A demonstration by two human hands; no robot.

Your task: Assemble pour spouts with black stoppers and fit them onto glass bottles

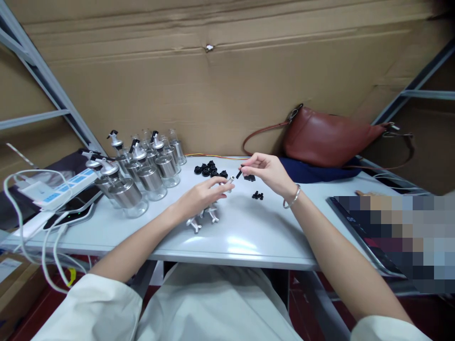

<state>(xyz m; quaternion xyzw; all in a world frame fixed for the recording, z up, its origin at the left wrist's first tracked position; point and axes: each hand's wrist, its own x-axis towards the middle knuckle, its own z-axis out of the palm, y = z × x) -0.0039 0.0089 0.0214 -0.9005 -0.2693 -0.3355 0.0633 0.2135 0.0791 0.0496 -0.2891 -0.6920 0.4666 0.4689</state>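
Observation:
My left hand (202, 195) is closed around a silver metal pourer spout (232, 179), its open round end facing right. Just right of that end, my right hand (267, 170) pinches a small black stick-like part (239, 174) between thumb and fingertips. The two parts are close, with a narrow gap between them. Below my left hand lie several loose silver spouts (194, 225), partly hidden by it. Black ribbed stoppers (206, 169) are grouped behind it. Small black caps (258, 195) sit under my right hand, and flat black pieces (250, 178) lie behind its fingers.
Glass bottles with steel sleeves (152, 182), some topped with pourers, crowd the table's left. A power strip (73, 187) with white cables is beyond them. A brown leather bag (323, 137) rests on dark blue cloth at the back right. A cardboard wall (213, 94) closes the back.

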